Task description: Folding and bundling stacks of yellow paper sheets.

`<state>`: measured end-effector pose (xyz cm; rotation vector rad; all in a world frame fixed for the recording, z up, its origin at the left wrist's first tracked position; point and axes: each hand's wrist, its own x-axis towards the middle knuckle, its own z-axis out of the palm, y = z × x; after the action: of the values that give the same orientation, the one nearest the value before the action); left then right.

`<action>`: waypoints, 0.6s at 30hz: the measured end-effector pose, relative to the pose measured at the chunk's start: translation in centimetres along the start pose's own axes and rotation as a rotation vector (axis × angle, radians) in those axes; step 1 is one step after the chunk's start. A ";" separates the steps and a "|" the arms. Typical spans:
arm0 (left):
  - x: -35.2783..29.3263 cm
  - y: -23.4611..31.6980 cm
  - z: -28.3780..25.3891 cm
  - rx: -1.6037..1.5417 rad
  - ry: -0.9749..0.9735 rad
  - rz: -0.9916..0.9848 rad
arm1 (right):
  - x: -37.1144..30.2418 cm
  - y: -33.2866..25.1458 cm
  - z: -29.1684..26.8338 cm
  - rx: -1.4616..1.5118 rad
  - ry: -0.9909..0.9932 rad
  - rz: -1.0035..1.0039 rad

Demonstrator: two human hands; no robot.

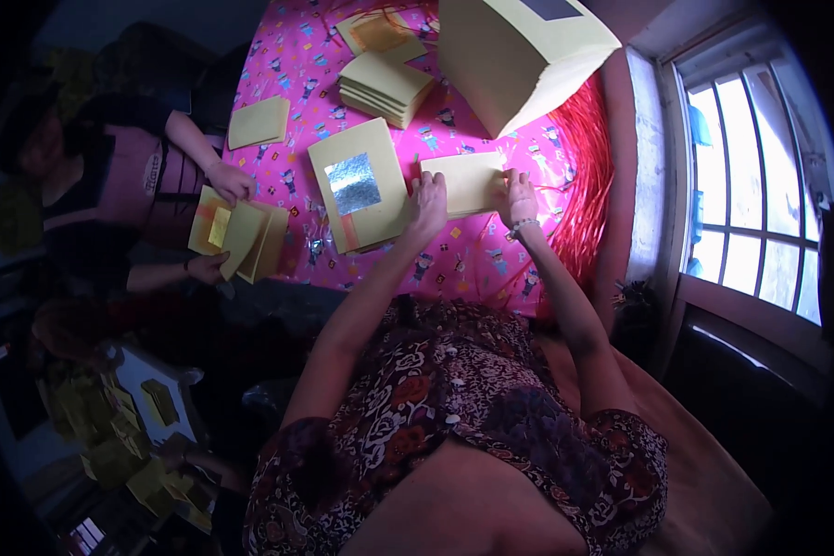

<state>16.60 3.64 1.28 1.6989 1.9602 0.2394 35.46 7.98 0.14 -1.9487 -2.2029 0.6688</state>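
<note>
A pale yellow folded card [468, 183] lies in front of me on the table with the pink patterned cover. My left hand [428, 204] grips its left end, fingers bent over the edge. At the opposite end my right hand [521, 196] has its fingers curled around the card's edge, with a bracelet on the wrist. Just left of my left hand is a larger yellow card [380, 181] with a shiny silver square and an orange strip, resting on something yellow beneath it. The undersides of my fingers are hidden.
A large yellow box-like piece [528, 65] stands at the far right, beside loose red strands [591, 176]. Stacked yellow cards [385, 88] and a single yellow card [259, 122] lie farther left. A co-worker's hands hold yellow cards [241, 239] at the left edge.
</note>
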 end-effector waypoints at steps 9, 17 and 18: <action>-2.5 -3.7 -6.3 -0.413 0.229 0.220 | 0.3 -4.9 -5.4 0.107 0.167 -0.234; -6.8 -13.4 -10.2 -0.420 0.305 0.163 | -1.0 -12.6 -2.2 -0.001 -0.275 -0.725; -7.3 -14.0 -10.2 -0.502 0.278 0.106 | -1.5 -13.4 -1.7 -0.049 -0.309 -0.768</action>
<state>-0.08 -3.98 5.38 1.4889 1.7913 0.9650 24.15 5.98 7.32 -0.8907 -2.8702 0.8049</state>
